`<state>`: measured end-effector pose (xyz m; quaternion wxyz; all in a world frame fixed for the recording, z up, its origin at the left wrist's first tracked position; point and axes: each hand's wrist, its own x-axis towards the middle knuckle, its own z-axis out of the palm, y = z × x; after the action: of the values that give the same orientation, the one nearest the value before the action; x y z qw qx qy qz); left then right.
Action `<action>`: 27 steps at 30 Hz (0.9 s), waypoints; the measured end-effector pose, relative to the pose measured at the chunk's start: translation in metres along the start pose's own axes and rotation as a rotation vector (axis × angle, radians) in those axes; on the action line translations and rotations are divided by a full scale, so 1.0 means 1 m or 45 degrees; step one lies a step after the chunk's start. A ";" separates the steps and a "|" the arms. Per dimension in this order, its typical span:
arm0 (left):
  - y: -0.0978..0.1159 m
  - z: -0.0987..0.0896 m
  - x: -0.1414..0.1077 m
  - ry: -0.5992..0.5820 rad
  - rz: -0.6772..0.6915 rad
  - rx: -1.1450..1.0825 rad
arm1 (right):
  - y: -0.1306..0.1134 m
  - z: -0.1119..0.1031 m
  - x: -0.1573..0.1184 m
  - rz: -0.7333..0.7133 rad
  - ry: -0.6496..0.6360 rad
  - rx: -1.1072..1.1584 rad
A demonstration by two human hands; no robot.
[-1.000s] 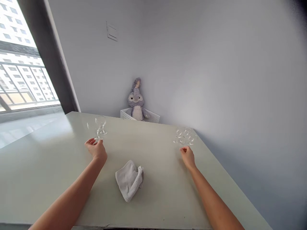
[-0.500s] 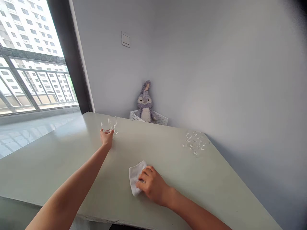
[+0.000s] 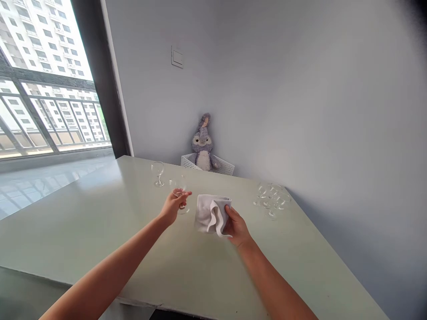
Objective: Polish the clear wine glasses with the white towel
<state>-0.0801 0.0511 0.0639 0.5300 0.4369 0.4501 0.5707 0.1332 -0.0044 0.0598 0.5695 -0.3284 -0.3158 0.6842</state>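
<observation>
My left hand (image 3: 174,205) is closed around the stem of a clear stemmed glass (image 3: 178,182), its bowl up and its round foot showing below my fingers. To the right, my right hand (image 3: 237,224) grips a folded white cloth (image 3: 206,211) by its right side, with the free corners drooping. A gap separates the cloth from the glass. Behind my left hand, another clear stemmed glass (image 3: 158,171) stands upright on the pale table (image 3: 160,271).
Several clear stemmed glasses (image 3: 271,200) stand clustered near the table's right edge. At the far edge, a plush toy (image 3: 203,151) sits in a white perforated basket (image 3: 227,167) against the wall. A large window (image 3: 50,89) is at left.
My left hand has brought one glass rightward and nearer, away from the other. My right hand has lifted the cloth off the table and moved it up and right.
</observation>
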 end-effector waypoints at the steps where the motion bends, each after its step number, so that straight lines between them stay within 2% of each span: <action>1: 0.001 0.007 -0.009 -0.136 -0.037 -0.052 | 0.001 -0.003 0.001 -0.004 0.013 0.033; 3: 0.001 0.018 -0.022 -0.346 -0.111 -0.104 | 0.004 -0.008 0.003 -0.030 0.024 0.067; 6: 0.000 0.029 -0.030 -0.451 -0.142 -0.042 | 0.007 -0.014 0.003 -0.071 -0.031 0.027; 9: 0.004 0.034 -0.027 -0.407 -0.003 0.129 | 0.003 -0.019 -0.002 -0.060 -0.170 -0.083; 13: 0.026 0.041 -0.024 -0.261 0.277 0.687 | -0.008 -0.022 -0.010 0.013 -0.344 -0.233; 17: 0.046 0.053 -0.030 -0.321 0.390 1.335 | -0.007 -0.021 -0.011 0.016 -0.381 -0.305; 19: 0.049 0.059 -0.035 -0.376 0.471 1.556 | -0.004 -0.019 -0.011 0.038 -0.364 -0.363; 23: 0.047 0.068 -0.040 -0.414 0.565 1.682 | 0.001 -0.016 -0.012 0.042 -0.326 -0.439; 27: 0.041 0.071 -0.036 -0.410 0.544 1.579 | 0.001 -0.012 -0.013 0.030 -0.209 -0.331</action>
<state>-0.0175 0.0174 0.1186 0.1173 0.8193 0.5134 0.2269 0.1443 -0.0167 0.0529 0.4863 -0.3461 -0.4432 0.6688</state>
